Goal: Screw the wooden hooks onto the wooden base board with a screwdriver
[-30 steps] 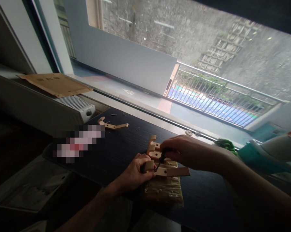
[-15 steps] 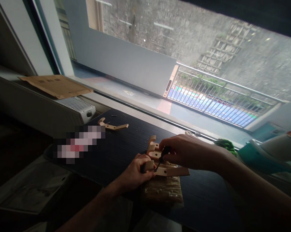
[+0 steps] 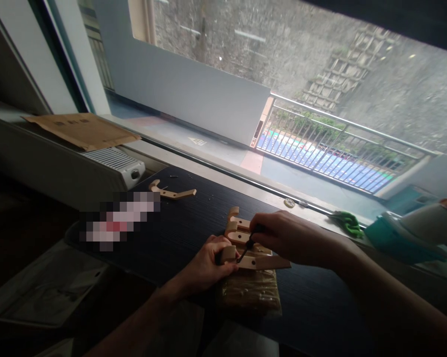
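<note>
My left hand (image 3: 207, 263) is closed round the curved end of a light wooden hook piece (image 3: 264, 262) lying on the dark tabletop (image 3: 179, 223). My right hand (image 3: 283, 235) grips a small black screwdriver (image 3: 246, 247), its tip pressed onto that piece close to my left fingers. Just behind it lie two more wooden hook pieces (image 3: 236, 225), side by side. A clear bag of small hardware (image 3: 251, 292) sits under the held piece at the near table edge.
Another wooden hook (image 3: 171, 191) and loose screws lie at the far left of the table. A radiator (image 3: 114, 163) with brown cardboard (image 3: 82, 130) stands left. A coin (image 3: 289, 203), green cloth (image 3: 344, 223) and teal-white object (image 3: 413, 233) rest along the window sill.
Both hands stay on the same wooden piece; my right hand has twisted slightly on the screwdriver. The view has shifted a little.
</note>
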The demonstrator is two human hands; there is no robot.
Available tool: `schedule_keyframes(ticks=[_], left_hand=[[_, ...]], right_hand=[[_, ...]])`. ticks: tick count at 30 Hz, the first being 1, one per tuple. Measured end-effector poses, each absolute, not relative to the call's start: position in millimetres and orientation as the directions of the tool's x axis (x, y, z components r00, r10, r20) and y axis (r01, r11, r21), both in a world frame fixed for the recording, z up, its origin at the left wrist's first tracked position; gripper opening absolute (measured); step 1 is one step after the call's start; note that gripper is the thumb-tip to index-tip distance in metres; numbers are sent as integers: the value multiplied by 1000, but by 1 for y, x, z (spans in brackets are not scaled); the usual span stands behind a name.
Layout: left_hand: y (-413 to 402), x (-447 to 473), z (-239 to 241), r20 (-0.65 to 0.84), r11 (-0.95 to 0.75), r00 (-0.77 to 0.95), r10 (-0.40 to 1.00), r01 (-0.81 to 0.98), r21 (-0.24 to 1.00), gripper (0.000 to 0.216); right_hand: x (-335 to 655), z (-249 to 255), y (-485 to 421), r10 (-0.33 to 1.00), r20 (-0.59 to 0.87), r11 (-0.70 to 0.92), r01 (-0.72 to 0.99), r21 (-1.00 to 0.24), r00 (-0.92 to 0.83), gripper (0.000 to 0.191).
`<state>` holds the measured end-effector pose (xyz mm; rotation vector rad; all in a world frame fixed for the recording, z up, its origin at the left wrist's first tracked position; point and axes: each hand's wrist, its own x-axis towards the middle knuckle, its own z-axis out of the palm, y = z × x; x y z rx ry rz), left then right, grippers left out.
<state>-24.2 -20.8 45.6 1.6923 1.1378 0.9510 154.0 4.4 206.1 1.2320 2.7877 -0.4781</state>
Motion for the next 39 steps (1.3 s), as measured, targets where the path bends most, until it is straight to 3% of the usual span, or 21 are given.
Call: schedule_keyframes(ticks=[4,10,14,21,25,27,32,39], left_hand=[[-22,-24,48,117,-202,283,952,293,934,13],[-22,-23,52,116,-211,296,948,312,926,10],[-21,-24,49,119,-210,296,948,299,931,12],[-20,-23,45,141,-235,305,942,298,925,12],[-21,-23,47,130,-225,299,946,313,923,12],[-21,-24,48,126,-221,297,946,313,924,13],[-20,-24,48,124,-221,307,943,306,926,11],[-20,-24,46,129,-229,316,940,305,924,10]], right_hand=[[155,205,3,753,-159,614,769,-179,-638,25],[151,209,10,626,-242,752,656,-67,-742,8],[149,206,13,563,-234,795,597,-111,-793,12],[155,202,8,627,-190,736,655,-173,-755,19],[155,206,6,663,-214,709,693,-131,-718,23],[153,210,6,661,-249,708,698,-105,-708,16],[145,219,9,597,-308,773,634,-24,-740,19],[145,211,14,543,-292,794,595,-129,-788,14]])
